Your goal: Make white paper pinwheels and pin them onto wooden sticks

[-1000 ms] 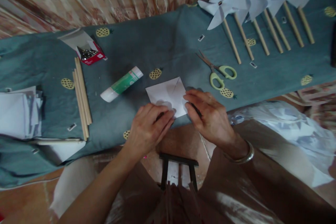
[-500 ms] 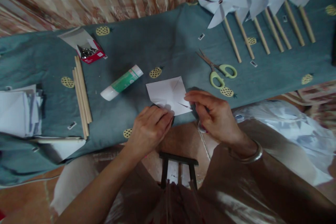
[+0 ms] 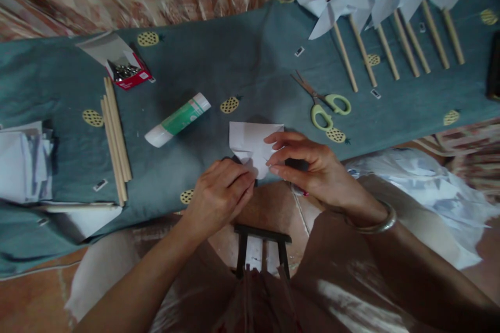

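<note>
A small white sheet of paper [image 3: 252,138] lies near the table's front edge, its lower part bent up between my hands. My left hand [image 3: 222,192] is closed, pinching the paper's lower left portion between thumb and fingers. On the paper's right side, my right hand [image 3: 308,164] curls its thumb and fingers around a bent corner; the fingers partly hide that edge. Beyond the paper to the left lies a glue stick [image 3: 178,119] with a green label. Green-handled scissors [image 3: 322,106] rest open to the right of the paper.
Several white paper pinwheels [image 3: 332,0] on wooden sticks lie at the back right. At left are an open red box [image 3: 133,77] of metal pins, several wooden sticks [image 3: 115,140] and a stack of white paper [image 3: 23,164]. A plastic bag [image 3: 425,192] sits at right below the table.
The paper has turned slightly and its lower right corner is now bent inward. My right hand has moved left onto it. My left hand keeps its pinch.
</note>
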### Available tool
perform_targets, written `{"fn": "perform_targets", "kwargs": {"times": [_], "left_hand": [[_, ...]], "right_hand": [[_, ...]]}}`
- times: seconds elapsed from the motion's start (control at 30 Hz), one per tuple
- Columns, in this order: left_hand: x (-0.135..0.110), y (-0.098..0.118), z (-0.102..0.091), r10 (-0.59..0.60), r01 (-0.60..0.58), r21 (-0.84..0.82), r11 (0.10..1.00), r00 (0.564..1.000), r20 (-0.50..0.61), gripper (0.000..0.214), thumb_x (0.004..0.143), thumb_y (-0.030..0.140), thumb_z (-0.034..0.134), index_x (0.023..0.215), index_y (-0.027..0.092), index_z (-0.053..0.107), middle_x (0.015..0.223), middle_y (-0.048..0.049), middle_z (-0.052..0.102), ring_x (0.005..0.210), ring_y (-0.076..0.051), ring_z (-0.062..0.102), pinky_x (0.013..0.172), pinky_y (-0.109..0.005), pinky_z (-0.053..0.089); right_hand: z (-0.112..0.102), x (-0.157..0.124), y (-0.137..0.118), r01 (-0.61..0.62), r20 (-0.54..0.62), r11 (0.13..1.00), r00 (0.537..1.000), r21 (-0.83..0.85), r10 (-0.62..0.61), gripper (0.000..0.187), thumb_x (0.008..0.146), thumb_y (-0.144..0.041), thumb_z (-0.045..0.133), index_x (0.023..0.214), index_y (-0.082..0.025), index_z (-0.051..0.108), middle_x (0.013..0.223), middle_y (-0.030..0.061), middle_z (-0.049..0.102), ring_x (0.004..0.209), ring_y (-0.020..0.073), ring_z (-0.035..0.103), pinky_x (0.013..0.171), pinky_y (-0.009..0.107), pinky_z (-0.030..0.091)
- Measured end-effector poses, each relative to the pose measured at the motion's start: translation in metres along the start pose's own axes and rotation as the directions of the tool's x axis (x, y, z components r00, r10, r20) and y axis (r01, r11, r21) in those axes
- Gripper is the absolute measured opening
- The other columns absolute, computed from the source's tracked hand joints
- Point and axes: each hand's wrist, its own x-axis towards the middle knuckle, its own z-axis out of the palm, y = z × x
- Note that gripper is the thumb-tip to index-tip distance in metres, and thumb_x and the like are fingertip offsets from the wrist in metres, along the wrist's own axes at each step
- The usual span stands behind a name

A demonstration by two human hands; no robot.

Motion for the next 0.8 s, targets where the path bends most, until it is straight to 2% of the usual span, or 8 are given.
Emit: {"fn": "perform_targets", "kwargs": {"times": [0.17,0.37,0.47,0.8], "left_hand": [[-0.001,0.002,0.002,-0.002,0.001,-0.021,1.0,0.999,-0.036,0.014,0.087,0.015,0.065,0.1,0.012,0.064,0.091,-0.0096,0.072,0.081,-0.021,0.065,0.072,-0.035,0.058],[-0.002,0.005,0.004,0.035,-0.036,-0.051,0.998,0.999,-0.019,0.029,0.088,0.011,0.062,0.117,0.011,0.058,0.096,-0.0095,0.071,0.085,-0.021,0.065,0.074,-0.037,0.059],[-0.002,0.005,0.004,0.028,-0.028,-0.072,0.997,1.0,-0.012,0.025,0.091,0.011,0.059,0.115,0.014,0.059,0.098,-0.0084,0.071,0.088,-0.02,0.065,0.075,-0.036,0.059],[-0.003,0.004,0.007,0.008,-0.009,-0.078,0.997,1.0,-0.02,0.018,0.092,0.011,0.057,0.109,0.013,0.063,0.096,-0.0089,0.07,0.085,-0.019,0.064,0.073,-0.034,0.059]], "right_hand": [[0.007,0.003,0.001,0.067,-0.017,0.983,0.997,-0.171,-0.071,0.007,0.085,-0.018,0.064,0.085,-0.021,0.071,0.122,0.0086,0.065,0.114,0.0243,0.061,0.1,0.047,0.046],[0.014,0.006,-0.001,0.059,-0.053,0.961,0.996,-0.271,-0.076,0.01,0.085,-0.016,0.063,0.08,-0.02,0.07,0.122,0.0088,0.065,0.111,0.0249,0.061,0.097,0.045,0.047],[0.016,0.008,-0.002,0.042,-0.073,0.955,0.995,-0.293,-0.066,0.01,0.085,-0.017,0.062,0.079,-0.02,0.07,0.12,0.0093,0.066,0.111,0.0255,0.061,0.097,0.045,0.047],[0.021,0.009,-0.003,0.032,-0.107,0.939,0.992,-0.342,-0.073,0.013,0.085,-0.014,0.06,0.078,-0.02,0.069,0.118,0.0095,0.067,0.109,0.0266,0.062,0.095,0.047,0.049]]}}
